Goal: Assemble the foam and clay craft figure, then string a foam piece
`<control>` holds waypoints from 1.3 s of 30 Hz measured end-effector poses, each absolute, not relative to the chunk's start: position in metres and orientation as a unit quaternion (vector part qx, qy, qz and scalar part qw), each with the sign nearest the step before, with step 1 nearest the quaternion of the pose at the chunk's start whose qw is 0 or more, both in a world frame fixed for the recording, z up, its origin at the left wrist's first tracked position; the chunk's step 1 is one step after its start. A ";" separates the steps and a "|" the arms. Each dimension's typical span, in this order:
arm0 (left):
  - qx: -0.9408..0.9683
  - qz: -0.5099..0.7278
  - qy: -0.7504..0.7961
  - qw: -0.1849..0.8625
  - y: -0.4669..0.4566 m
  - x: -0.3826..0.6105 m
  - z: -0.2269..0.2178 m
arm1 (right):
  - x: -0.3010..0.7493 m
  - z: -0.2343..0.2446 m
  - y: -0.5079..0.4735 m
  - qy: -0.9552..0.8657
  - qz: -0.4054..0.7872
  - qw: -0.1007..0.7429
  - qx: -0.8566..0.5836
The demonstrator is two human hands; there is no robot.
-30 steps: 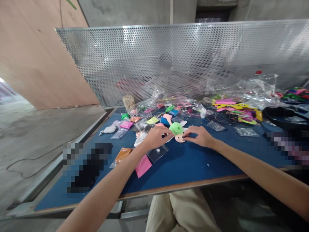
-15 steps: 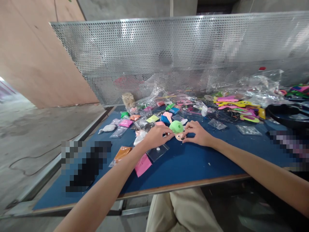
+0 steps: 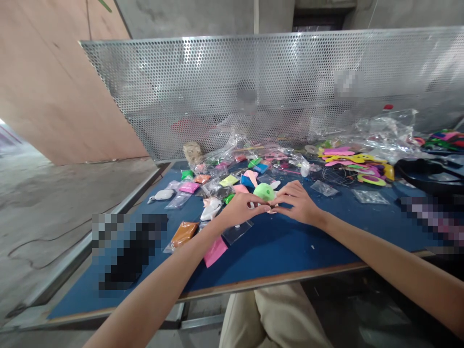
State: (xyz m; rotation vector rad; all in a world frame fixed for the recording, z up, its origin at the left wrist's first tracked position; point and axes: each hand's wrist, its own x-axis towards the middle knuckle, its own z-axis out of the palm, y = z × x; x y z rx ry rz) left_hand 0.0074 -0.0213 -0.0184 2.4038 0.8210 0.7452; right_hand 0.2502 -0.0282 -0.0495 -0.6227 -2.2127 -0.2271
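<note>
A small clay figure (image 3: 264, 192), with a round green top and a peach-coloured part below, is between my two hands over the blue table. My left hand (image 3: 242, 210) pinches its lower left side. From the right, my right hand (image 3: 300, 206) grips it with thumb and fingers close together. Both sets of fingertips nearly meet in front and cover most of the peach part. Just left of my left hand lies a white packet (image 3: 210, 209). Under that wrist are a pink packet (image 3: 215, 251) and a clear bag (image 3: 237, 232).
An orange-brown packet (image 3: 184, 235) and a white case (image 3: 164, 195) lie on the left. Several colourful packets and plastic bags spread along the back. Coloured foam cut-outs (image 3: 357, 158) are piled at right, near a black strap-like object (image 3: 422, 174). A perforated metal panel (image 3: 217, 87) stands behind.
My fingers have drawn together across the figure's peach part, hiding the eye and dark spot that showed before. My left fingertips have shifted slightly right. The view has tilted a little.
</note>
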 end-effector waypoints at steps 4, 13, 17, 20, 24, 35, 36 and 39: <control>0.856 0.271 0.292 0.331 -0.025 0.012 -0.018 | 0.244 -0.044 -0.038 -0.865 -0.174 0.404 -0.240; 0.782 0.324 0.318 0.426 -0.022 -0.002 -0.011 | 0.230 -0.026 -0.028 -0.858 -0.254 0.387 -0.223; 0.731 0.382 0.314 0.470 -0.017 -0.008 -0.009 | 0.223 -0.010 -0.022 -0.881 -0.200 0.335 -0.268; 0.705 0.401 0.318 0.491 -0.013 -0.011 -0.010 | 0.217 0.003 -0.019 -0.888 -0.142 0.328 -0.290; 0.706 0.405 0.324 0.482 -0.010 -0.013 -0.009 | 0.213 0.006 -0.017 -0.887 -0.142 0.334 -0.287; 0.873 0.341 0.347 0.041 0.009 -0.045 -0.001 | 0.239 -0.012 0.009 -0.739 -0.029 0.557 -0.377; 0.875 0.336 0.348 0.029 0.011 -0.048 -0.002 | 0.243 -0.013 0.012 -0.742 -0.023 0.550 -0.382; 0.862 0.344 0.373 0.019 0.016 -0.054 -0.001 | 0.250 -0.014 0.015 -0.757 0.004 0.524 -0.390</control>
